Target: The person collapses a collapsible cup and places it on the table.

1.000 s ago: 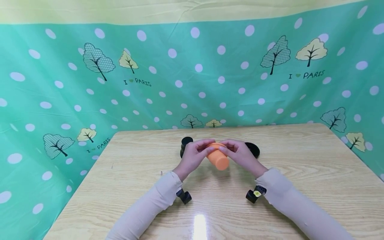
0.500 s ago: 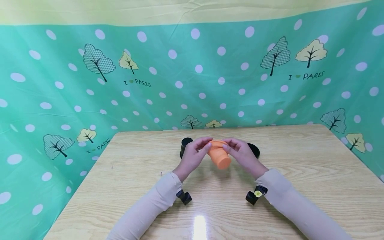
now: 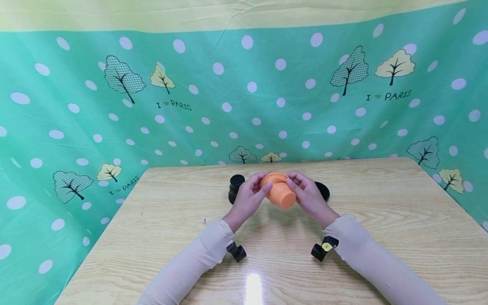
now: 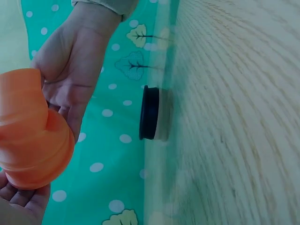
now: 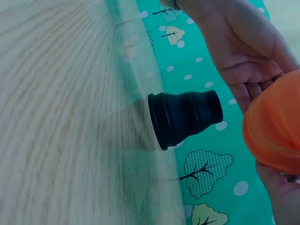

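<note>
An orange collapsible silicone cup point(image 3: 282, 195) is held above the table between both hands, tilted with its narrow base toward the head camera. Its wall looks partly folded, the lower section sitting askew inside the wide rim. My left hand point(image 3: 245, 201) grips the left side of the cup, thumb in front and fingers behind. The right hand point(image 3: 309, 198) pinches the opposite side near the rim. Both wrist views show the orange cup point(image 4: 33, 136) bulging unevenly between the two hands. Behind the left hand stands a black stepped cup point(image 5: 185, 115), wide end down.
A low black disc-like piece point(image 4: 150, 113) lies on the table behind the right hand, partly hidden in the head view. The wood-grain table point(image 3: 171, 237) ends at a green dotted curtain point(image 3: 209, 97). Black wrist cameras hang below both sleeves.
The orange cup has tipped so its rim shows more and its base has risen. Its wall has become shorter and more folded. Both hands have shifted slightly around it.
</note>
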Demonstrator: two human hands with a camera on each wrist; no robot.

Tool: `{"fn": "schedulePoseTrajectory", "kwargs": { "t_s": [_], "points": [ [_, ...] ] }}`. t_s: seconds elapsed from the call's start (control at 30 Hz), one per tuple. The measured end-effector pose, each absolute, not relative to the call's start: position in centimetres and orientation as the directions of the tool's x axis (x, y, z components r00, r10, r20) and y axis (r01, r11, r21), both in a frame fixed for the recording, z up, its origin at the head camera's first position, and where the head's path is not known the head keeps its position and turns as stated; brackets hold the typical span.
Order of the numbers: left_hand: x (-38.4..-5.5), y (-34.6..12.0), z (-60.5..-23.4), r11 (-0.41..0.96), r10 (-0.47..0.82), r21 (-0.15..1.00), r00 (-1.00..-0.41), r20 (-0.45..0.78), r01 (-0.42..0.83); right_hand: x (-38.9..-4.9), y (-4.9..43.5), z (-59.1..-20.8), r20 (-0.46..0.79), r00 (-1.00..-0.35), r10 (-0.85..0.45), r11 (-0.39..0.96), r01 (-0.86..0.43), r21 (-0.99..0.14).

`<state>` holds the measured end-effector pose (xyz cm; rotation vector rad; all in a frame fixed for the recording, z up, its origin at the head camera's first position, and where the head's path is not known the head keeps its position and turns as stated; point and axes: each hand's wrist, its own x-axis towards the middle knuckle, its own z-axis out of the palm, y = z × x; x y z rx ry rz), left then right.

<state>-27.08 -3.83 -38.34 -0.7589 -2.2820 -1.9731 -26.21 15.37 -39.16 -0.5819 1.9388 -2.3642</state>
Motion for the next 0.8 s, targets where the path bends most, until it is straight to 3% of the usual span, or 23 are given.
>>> {"fn": "schedulePoseTrajectory", "kwargs": {
  "t_s": [0.53,0.8],
  "points": [
    [-25.7,-3.8,-36.1,0.103,0.308,0.922,-0.894,0.327,0.372,-26.1,15.4,-39.0,0.257,-0.925,-0.28,-0.13,-0.229,-0.965],
    [-25.8,-4.2,-36.2,0.168,0.365,0.917,-0.887,0.282,0.361,-26.1,15.4,-39.1,0.253,-0.921,-0.295,0.067,-0.284,-0.957]
  ]
}}
